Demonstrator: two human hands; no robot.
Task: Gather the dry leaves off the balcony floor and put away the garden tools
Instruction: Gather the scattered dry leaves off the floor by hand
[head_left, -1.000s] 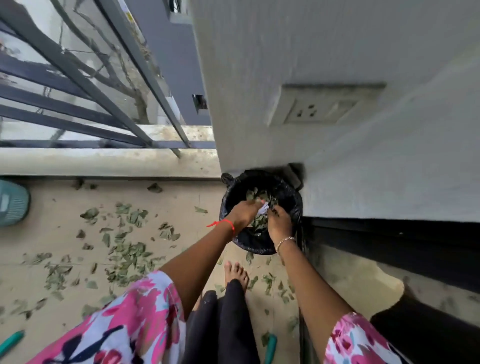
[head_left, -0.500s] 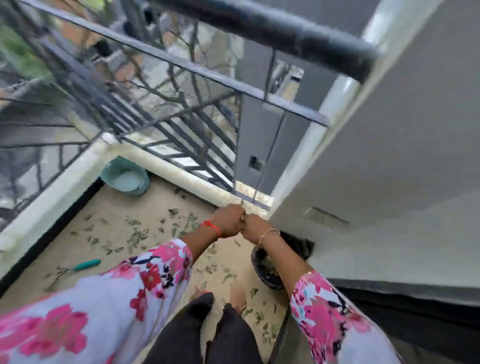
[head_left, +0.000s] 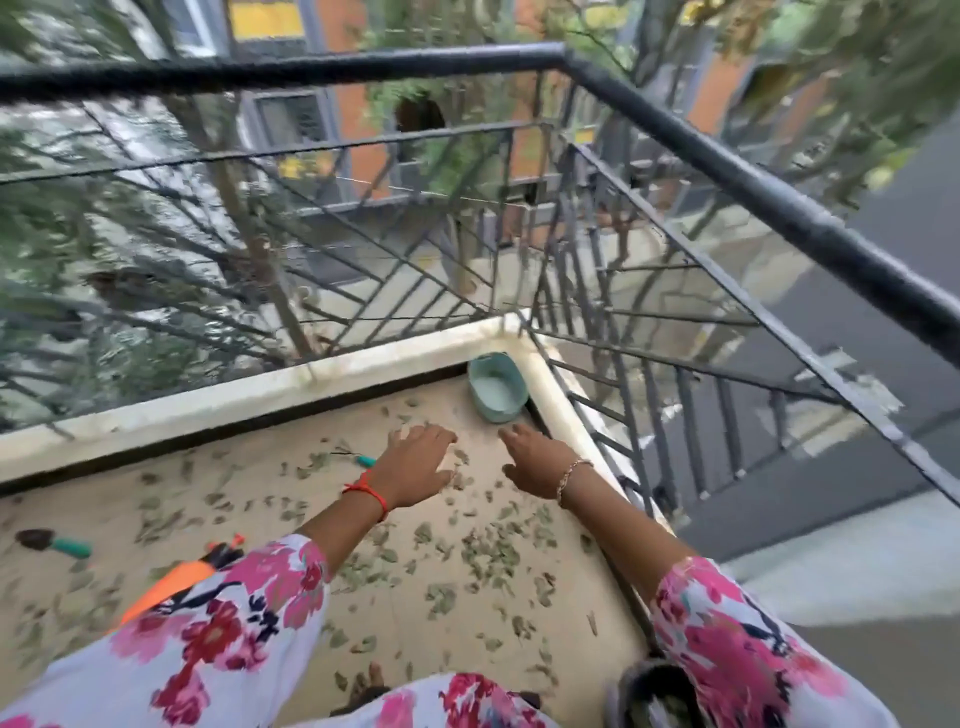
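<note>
While dry leaves (head_left: 483, 556) lie scattered across the balcony floor (head_left: 88, 493), thickest just below the wrists, the gathering step is judged to be in hand, with much left to collect. The left hand (head_left: 415, 467) and the right hand (head_left: 535, 465) are both held open, fingers spread and empty, above the leaves near a teal tub (head_left: 496, 387) in the corner. A downward scoop that draws the leaves together is called for next, while a trowel (head_left: 52, 543) and a teal-handled tool (head_left: 358, 458) are seen lying on the floor, not yet put away.
</note>
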